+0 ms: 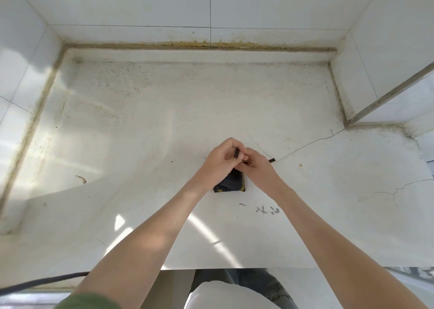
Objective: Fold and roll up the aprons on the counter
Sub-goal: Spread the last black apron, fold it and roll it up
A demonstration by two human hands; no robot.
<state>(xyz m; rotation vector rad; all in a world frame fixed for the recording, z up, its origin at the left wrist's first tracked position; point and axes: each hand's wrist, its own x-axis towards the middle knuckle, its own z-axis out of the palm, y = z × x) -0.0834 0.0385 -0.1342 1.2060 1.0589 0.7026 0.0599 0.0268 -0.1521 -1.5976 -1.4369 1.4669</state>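
A dark navy apron [231, 183] with an olive-yellow edge is rolled into a small bundle near the middle of the white counter [164, 125]. Both hands sit just above it and hide its far part. My left hand [220, 159] pinches a black strap [236, 154] between thumb and fingers. My right hand [257, 167] is closed around the same strap; a strap end [272, 160] pokes out to the right of it. The two hands touch each other.
Tiled walls enclose the counter at the back, left and right [352, 85]. A crack [312, 142] runs across the right part. A black cable [44, 280] hangs below the front edge at the left. Dark scribbles [267, 210] mark the surface near the bundle.
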